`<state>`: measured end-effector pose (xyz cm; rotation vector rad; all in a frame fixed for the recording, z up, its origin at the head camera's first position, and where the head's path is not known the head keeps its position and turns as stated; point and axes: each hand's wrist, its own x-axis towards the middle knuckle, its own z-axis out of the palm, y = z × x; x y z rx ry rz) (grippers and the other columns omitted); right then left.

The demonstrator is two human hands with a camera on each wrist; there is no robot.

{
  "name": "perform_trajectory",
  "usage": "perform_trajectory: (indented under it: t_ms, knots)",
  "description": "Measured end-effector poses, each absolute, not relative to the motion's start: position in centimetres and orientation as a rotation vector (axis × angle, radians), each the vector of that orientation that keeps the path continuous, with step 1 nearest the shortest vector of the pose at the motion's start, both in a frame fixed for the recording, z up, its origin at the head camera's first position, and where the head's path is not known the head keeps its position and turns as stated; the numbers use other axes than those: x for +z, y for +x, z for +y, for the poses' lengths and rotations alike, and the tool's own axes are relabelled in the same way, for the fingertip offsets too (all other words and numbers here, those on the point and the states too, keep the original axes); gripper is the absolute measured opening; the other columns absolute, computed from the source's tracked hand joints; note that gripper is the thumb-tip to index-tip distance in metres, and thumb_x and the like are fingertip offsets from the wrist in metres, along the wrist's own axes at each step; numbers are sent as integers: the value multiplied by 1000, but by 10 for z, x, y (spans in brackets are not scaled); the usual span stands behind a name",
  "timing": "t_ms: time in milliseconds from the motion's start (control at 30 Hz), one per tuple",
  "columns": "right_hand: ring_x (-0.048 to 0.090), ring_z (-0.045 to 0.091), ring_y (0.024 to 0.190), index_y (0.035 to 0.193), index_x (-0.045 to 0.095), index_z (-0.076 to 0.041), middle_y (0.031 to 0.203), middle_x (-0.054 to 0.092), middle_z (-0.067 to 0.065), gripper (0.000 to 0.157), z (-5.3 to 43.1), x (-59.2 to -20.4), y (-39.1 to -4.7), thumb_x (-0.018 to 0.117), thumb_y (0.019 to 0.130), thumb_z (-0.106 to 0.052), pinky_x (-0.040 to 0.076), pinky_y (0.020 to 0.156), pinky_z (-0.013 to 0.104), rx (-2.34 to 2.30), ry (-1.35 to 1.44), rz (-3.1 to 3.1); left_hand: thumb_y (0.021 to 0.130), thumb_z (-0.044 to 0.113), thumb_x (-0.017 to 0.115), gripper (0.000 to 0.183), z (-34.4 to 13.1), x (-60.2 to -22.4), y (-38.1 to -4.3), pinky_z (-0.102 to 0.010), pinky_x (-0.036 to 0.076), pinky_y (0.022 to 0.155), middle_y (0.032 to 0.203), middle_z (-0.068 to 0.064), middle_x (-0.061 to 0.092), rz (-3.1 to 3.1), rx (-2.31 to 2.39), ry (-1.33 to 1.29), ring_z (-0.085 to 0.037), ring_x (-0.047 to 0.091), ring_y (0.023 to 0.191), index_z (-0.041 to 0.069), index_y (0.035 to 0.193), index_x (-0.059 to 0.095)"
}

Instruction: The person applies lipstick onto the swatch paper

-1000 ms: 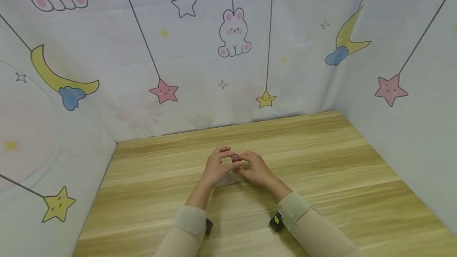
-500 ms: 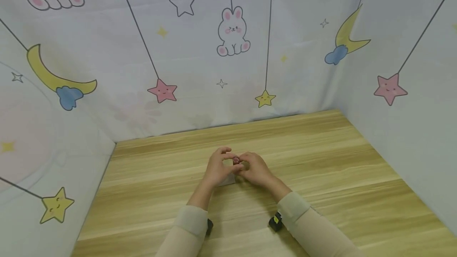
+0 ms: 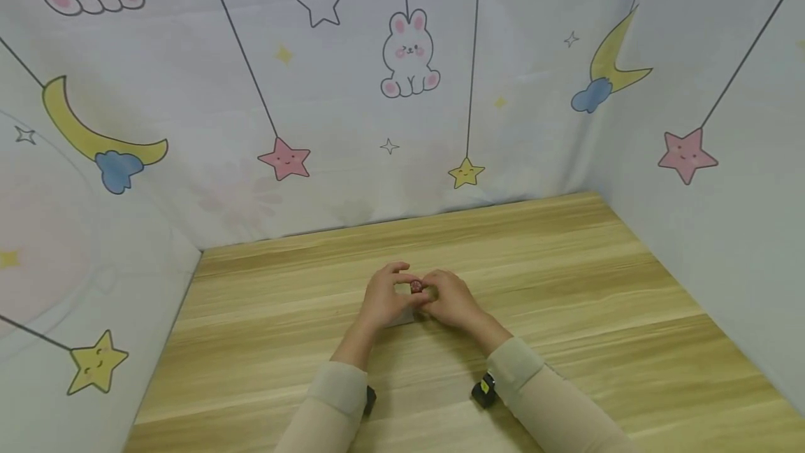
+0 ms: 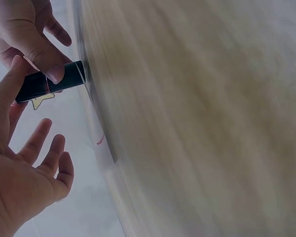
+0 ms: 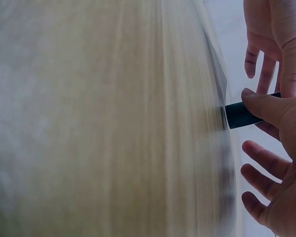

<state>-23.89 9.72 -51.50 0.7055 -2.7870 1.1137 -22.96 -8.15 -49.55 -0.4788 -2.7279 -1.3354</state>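
Note:
Both hands hold a small dark cylindrical stamp with a reddish round top, upright over a sheet of white paper. The thumb and a finger of my left hand pinch its upper part, the other fingers spread loosely. Lower down, my right hand grips it between thumb and finger. In the right wrist view, the stamp's lower end comes right to the paper at table level. The left wrist view shows a small red mark on the paper. Most of the sheet is hidden behind the left hand.
The wood-grain table is bounded by white fabric walls printed with rabbits, stars and moons. A dark wrist camera hangs by the right sleeve; another shows at the left sleeve.
Both hands and the stamp have come slightly lower and nearer to me in the head view. Less of the paper shows now. The grip stays the same, and the head view has shifted a little.

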Motion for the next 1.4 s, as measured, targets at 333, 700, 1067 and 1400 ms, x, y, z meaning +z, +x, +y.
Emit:
perform_trajectory:
  t_ms: [333,700,1067,1400]
  knots:
    - [64,33,110,100,77,-13,114,72,7,23,95,-516,-238,87,81,-19,46,95,61,1082,666,-2813,80,27,88,38,-81,-494,-230,-56,40,109,140,-15,59,-2771,-1284,-462,-42,50,133,3,108,78]
    - [64,33,110,102,77,-14,114,72,7,23,95,-518,-240,87,82,-20,46,95,61,1049,660,-2838,83,27,86,36,-80,-492,-228,-56,41,109,139,-16,60,-2790,-1273,-477,-41,51,132,3,109,78]
    - [64,30,110,111,75,-16,116,72,4,37,95,-516,-240,86,82,-35,46,91,60,974,681,-2849,82,42,85,64,-83,-495,-226,-53,41,110,142,-14,58,-2829,-1173,-431,-36,51,134,7,132,66]
    - [59,31,122,127,68,-11,129,67,7,61,92,-501,-238,84,81,-48,42,100,61,928,630,-2814,93,45,73,61,-91,-475,-218,-63,36,108,145,-13,54,-2790,-1042,-409,-38,46,136,10,140,59]
